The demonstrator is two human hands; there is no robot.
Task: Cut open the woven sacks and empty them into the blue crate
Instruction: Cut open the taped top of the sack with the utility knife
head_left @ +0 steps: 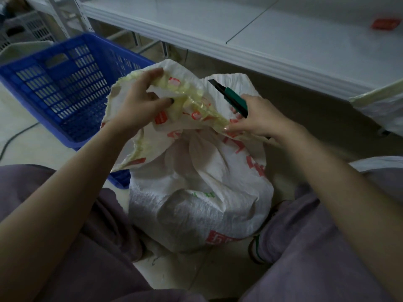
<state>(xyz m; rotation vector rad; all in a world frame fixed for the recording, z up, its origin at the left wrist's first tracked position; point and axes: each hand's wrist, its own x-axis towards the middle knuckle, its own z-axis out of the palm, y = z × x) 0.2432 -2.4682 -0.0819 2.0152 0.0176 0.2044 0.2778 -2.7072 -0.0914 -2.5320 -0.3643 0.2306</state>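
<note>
A white woven sack (196, 203) with red print stands on the floor between my knees. Its top is bunched and wrapped with yellowish tape. My left hand (139, 101) grips the taped top flap on the left side. My right hand (255, 120) holds a green utility knife (231, 99) with its black blade pointing up and left, and its fingers also pinch the taped edge of the sack. The blue crate (43, 83) stands on the floor to the left, just behind the sack; its inside looks empty.
A white shelf (261, 40) runs across the back, with a red item (386, 23) on it at the right. Another white sack (383, 105) lies at the right edge. A white basket (32, 27) sits at the far left.
</note>
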